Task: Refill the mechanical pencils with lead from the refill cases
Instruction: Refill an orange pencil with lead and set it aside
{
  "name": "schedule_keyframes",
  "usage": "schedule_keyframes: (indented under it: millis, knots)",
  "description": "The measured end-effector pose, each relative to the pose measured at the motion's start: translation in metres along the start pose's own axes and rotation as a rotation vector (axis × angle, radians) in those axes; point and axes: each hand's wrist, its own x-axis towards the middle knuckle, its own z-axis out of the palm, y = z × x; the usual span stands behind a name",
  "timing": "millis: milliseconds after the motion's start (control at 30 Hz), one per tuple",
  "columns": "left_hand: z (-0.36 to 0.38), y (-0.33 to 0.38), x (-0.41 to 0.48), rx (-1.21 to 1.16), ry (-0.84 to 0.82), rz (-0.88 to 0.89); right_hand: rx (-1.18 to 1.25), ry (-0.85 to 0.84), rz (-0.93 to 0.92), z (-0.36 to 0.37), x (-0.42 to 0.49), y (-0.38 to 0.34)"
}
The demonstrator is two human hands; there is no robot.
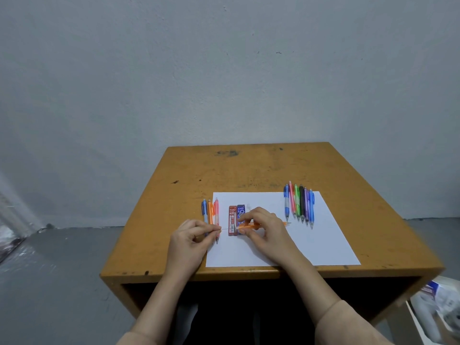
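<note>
My right hand [265,230] grips an orange mechanical pencil [249,226] held level above the white paper [311,242], its tip pointing right. My left hand [193,236] pinches a thin lead [225,229] that points at the pencil's open back end. Behind the hands lie a red refill case [232,216] and a blue refill case [240,210] side by side. Three pencils, blue, orange and pink [210,212], lie at the left. Several more pencils [300,204] lie in a row at the right.
The small wooden table [249,168] stands against a grey wall, with grey floor on the left. A white bag or package [438,310] lies on the floor at the lower right. The table's near edge runs just below the paper.
</note>
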Motion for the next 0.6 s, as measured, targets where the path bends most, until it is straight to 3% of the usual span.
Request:
schedule_keyframes:
  millis: [367,600]
  knots:
    - [0.008,0.014,0.007,0.085,0.033,0.116,-0.015,0.036,-0.036,-0.003,-0.003,-0.004]
    - [0.025,0.033,0.002,-0.076,-0.007,-0.084,0.043,0.129,0.010,-0.004,-0.004,-0.005]
